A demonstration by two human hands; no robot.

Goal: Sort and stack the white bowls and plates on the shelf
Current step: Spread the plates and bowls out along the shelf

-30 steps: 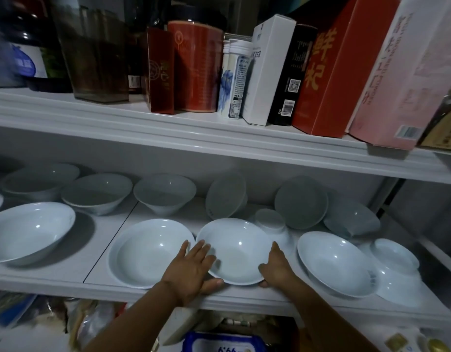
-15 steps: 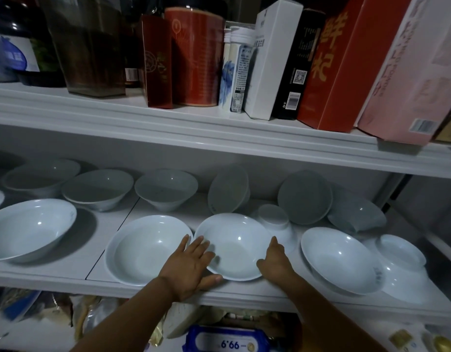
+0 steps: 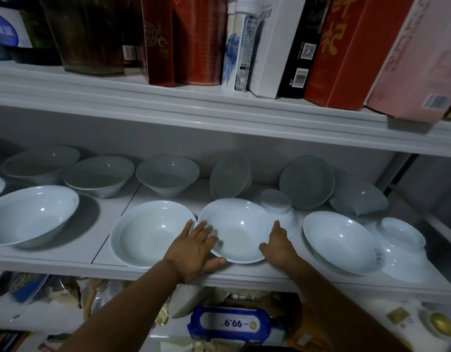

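A white bowl [image 3: 238, 224] sits near the front of the middle shelf [image 3: 67, 255], its left rim over the edge of a wide white plate [image 3: 148, 232]. My left hand [image 3: 194, 250] lies flat against the bowl's left rim, fingers spread. My right hand [image 3: 279, 246] presses against its right rim. Another white bowl [image 3: 341, 241] stands to the right, beside stacked small bowls [image 3: 399, 240]. A large bowl [image 3: 31, 214] rests at the left. Several more bowls line the back, some tipped on their sides [image 3: 230, 177].
An upside-down small bowl [image 3: 276, 203] sits just behind the held bowl. The shelf above [image 3: 219, 110] carries boxes, a red tin and a jar, close overhead. Packets and a blue wipes pack [image 3: 230, 323] fill the space below.
Both hands stay on the bowl's two sides; the bowl has barely shifted. The camera has tilted slightly, so the shelf sits lower in view.
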